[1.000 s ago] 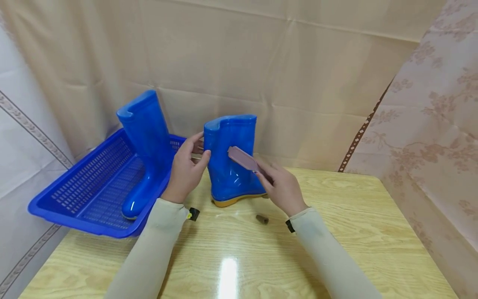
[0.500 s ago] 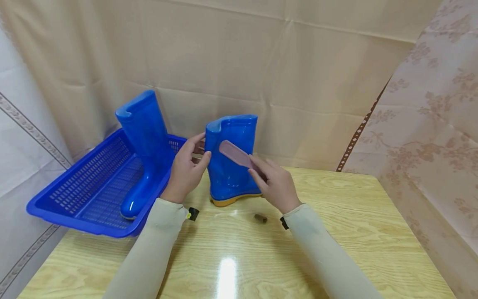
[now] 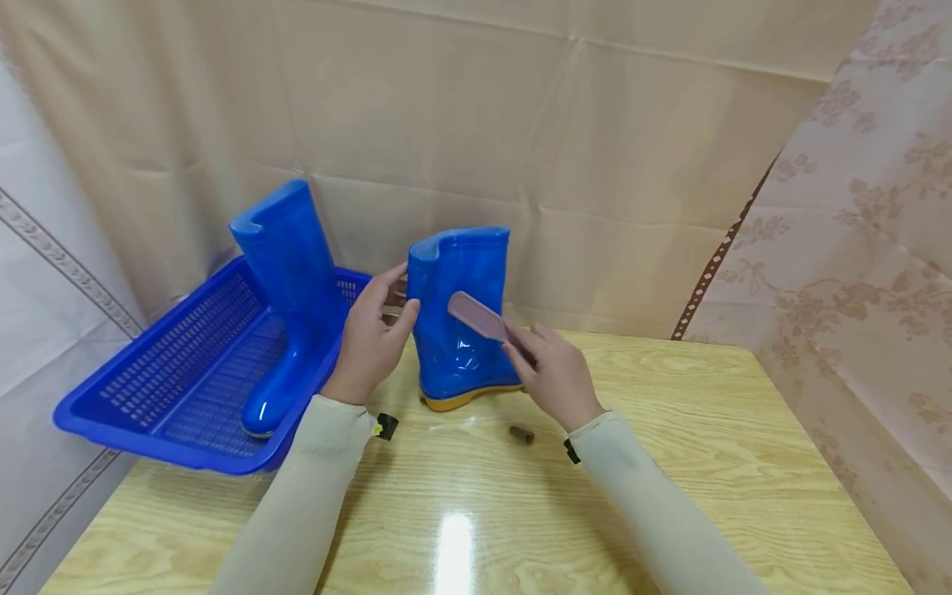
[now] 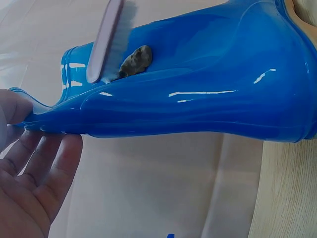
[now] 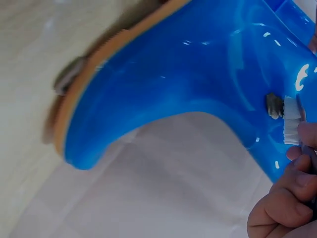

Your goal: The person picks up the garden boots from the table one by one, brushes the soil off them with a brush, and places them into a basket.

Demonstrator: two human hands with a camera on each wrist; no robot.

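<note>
A blue rain boot with a yellow-orange sole stands upright on the table. My left hand grips the back edge of its shaft near the top; in the left wrist view the thumb lies on one side and the fingers on the other. With my right hand I hold a pinkish brush by its handle. White bristles face the shaft, right beside a grey-brown clump of dirt stuck on the boot. In the head view the brush hides that clump.
To the left stands a blue plastic basket with a second blue boot leaning upright in it. A small brown rolled piece lies on the wooden table in front of the boot. A beige curtain hangs behind.
The brush moved up and left along the shaft, then back down and right a little. My left hand keeps its grip, and the boot stays nearly in place.
</note>
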